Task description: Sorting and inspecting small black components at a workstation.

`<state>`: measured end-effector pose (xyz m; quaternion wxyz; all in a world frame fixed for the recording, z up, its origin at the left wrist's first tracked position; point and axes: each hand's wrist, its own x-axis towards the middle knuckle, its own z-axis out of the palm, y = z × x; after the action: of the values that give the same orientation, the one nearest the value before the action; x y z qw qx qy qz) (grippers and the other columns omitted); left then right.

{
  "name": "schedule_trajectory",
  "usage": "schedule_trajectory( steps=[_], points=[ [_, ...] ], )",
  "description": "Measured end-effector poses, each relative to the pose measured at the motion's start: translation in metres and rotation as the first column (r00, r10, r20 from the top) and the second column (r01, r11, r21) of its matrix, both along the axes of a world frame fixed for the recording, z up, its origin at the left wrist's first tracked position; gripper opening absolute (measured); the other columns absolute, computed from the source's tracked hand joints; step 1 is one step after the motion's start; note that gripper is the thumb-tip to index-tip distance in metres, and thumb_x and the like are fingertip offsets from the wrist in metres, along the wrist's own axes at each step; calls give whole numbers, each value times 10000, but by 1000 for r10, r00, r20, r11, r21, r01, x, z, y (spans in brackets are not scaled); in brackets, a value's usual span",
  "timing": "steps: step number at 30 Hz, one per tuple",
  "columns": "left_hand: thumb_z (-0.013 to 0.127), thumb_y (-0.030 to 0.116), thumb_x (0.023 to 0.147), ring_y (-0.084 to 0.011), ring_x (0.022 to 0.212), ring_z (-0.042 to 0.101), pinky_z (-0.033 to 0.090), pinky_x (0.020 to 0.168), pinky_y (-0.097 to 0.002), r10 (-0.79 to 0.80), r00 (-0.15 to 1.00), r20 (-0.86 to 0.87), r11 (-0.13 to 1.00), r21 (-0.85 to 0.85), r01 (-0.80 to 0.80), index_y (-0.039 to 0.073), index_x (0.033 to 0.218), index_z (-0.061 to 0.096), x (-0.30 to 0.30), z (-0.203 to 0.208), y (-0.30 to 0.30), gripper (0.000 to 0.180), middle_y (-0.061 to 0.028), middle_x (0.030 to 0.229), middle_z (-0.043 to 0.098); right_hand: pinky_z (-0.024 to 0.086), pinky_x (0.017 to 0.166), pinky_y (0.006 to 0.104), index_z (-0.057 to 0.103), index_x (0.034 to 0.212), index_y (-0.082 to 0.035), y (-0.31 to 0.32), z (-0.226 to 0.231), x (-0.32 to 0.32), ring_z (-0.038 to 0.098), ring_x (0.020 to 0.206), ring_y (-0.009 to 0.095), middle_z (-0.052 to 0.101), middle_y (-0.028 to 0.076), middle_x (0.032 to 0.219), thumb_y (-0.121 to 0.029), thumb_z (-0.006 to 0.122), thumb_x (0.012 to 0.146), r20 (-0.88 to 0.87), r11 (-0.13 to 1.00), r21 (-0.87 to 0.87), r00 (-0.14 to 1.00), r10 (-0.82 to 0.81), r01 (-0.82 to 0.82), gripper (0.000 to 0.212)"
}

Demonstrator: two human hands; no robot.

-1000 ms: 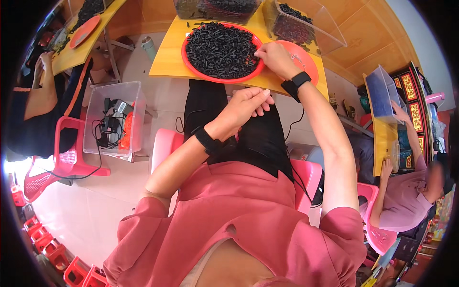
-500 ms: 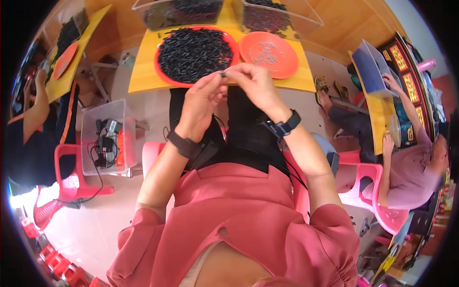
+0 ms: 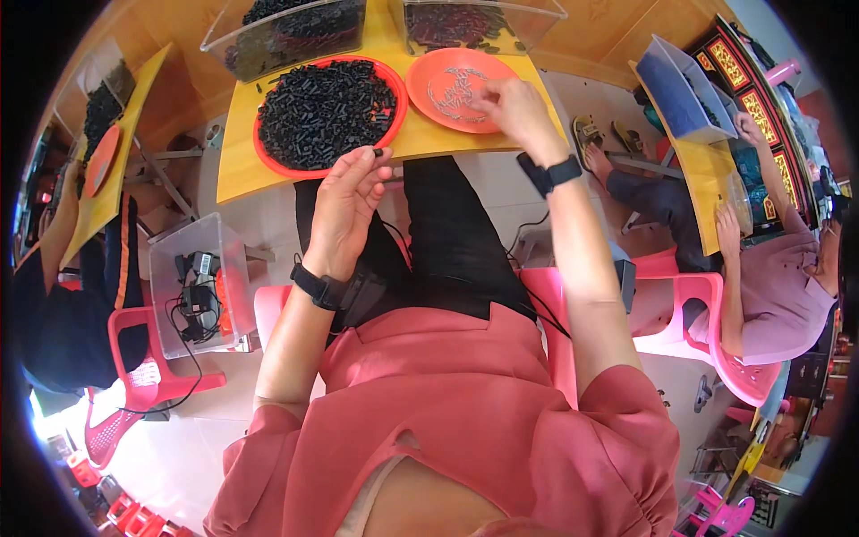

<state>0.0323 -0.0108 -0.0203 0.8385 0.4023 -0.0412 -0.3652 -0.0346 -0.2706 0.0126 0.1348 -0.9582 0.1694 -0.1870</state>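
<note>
My left hand [image 3: 349,201] is just in front of the table's near edge, pinching a small black tube-like piece [image 3: 378,152] between thumb and fingertips. Over an orange-red plate [image 3: 429,103], my right hand [image 3: 519,109] reaches down with fingertips close together among small silvery metal pins [image 3: 461,88]. Whether a pin is between those fingertips is too small to make out. Left of that plate sits a red round tray [image 3: 400,115], heaped with short black pieces [image 3: 327,112] like those in my left hand. Both plates rest on a yellow table [image 3: 234,148].
Two clear bins [image 3: 286,40] of black parts stand at the table's back. On the floor at left is a clear box [image 3: 165,268] with cables. People sit at yellow tables on both sides; the right one has a blue bin [image 3: 680,94]. Pink chairs [image 3: 165,380] stand around.
My hands were together at the table edge and have parted. The right has moved right to the pins on the plate; the left has dropped slightly, still holding the black piece. The view has shifted slightly.
</note>
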Motion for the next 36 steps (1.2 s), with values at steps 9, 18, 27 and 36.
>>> schedule_trajectory(
  steps=[9, 18, 27, 36],
  points=[
    [588, 143, 910, -70, 712, 583, 456, 627, -189, -55, 998, -38, 998, -11, 55, 68, 1029, 568, 2, -4, 1, 142, -52, 923, 651, 496, 726, 365, 705, 805, -86, -37, -18, 11, 650, 816, 265, 684, 97, 802, -124, 661, 733, -240, 985, 118, 959, 148, -123, 92],
    [596, 148, 906, -68, 690, 580, 454, 611, -182, -77, 996, -47, 997, -34, 76, 64, 1021, 576, 2, -10, 1, 144, -60, 926, 657, 493, 731, 427, 677, 781, -56, -21, -27, 10, 635, 832, 329, 663, 163, 825, -154, 621, 782, -283, 994, 103, 956, 73, -45, 113],
    [582, 166, 918, -73, 699, 558, 457, 612, -179, -84, 996, -42, 996, -30, 83, 62, 1060, 572, 2, -6, 3, 177, -50, 950, 636, 478, 714, 403, 622, 831, 34, -7, -46, 13, 616, 801, 370, 628, 217, 785, -156, 593, 830, 26, 999, 34, 1000, -3, 2, 192],
    [572, 163, 923, -68, 698, 553, 454, 621, -179, -114, 993, -26, 993, -43, 113, 57, 1103, 563, 0, -1, 1, 209, -39, 930, 635, 492, 701, 406, 618, 832, 32, -17, -51, 10, 626, 790, 358, 638, 208, 791, -92, 598, 805, 119, 998, 60, 993, -17, 10, 129]
  ],
)
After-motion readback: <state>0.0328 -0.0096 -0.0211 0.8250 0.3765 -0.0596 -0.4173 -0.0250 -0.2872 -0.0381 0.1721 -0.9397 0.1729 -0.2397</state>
